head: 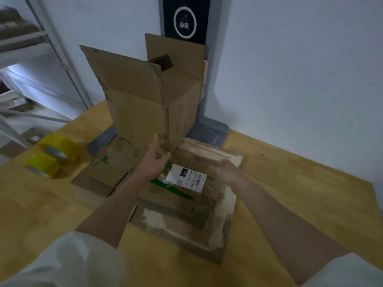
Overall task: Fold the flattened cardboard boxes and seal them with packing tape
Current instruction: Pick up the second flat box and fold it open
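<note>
Nearest to you, both of your forearms reach forward from white sleeves (68,264) over the wooden table (300,183). Under them lies a flattened cardboard box (186,222), worn and torn along its edges, with a white shipping label (185,178) and green print on its upper face. Your left hand (154,161) is held palm-up-and-inward with fingers straight and thumb spread, the fingertips touching the lower front face of the upright box (145,112); it grips nothing. Your right hand (227,169) hovers palm down over the far right part of the flattened cardboard box, just beside the label; it is motion-blurred, its fingers look loosely extended, and whether it touches the cardboard cannot be told. A second flattened piece of cardboard (105,172) lies to the left, partly under your left forearm. Further left, two rolls of yellow packing tape (56,150) sit on the table, touching each other, well apart from both hands. Beyond your hands the upright box stands erected on the far end of the flat cardboard, brown and creased, its top flaps raised and open. Behind it a grey stand (209,129) with a dark panel rises against the white wall (290,59), and metal shelving (31,59) stands at far left.
</note>
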